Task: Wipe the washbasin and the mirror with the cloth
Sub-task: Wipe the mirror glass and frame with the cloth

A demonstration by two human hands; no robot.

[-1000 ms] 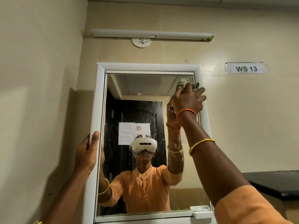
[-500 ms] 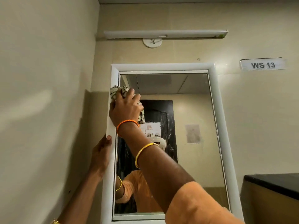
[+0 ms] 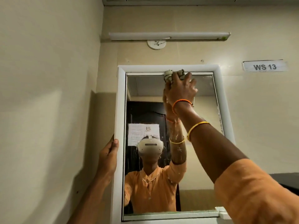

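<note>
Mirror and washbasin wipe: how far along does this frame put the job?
In hand: the right hand presses the bunched cloth against the top edge of the mirror, while the left hand grips the white frame at its left side. Done: cannot be confirmed; streaks or spots show on the glass near its right edge. Left: the lower glass, and the washbasin, which is out of view.

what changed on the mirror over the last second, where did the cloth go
The right hand swept the cloth along the top of the mirror: from the upper right corner across to the upper left, then back to the top middle, where it now presses against the upper frame edge. The left hand stayed gripping the mirror's left frame edge, and the right hand kept hold of the cloth.
</note>
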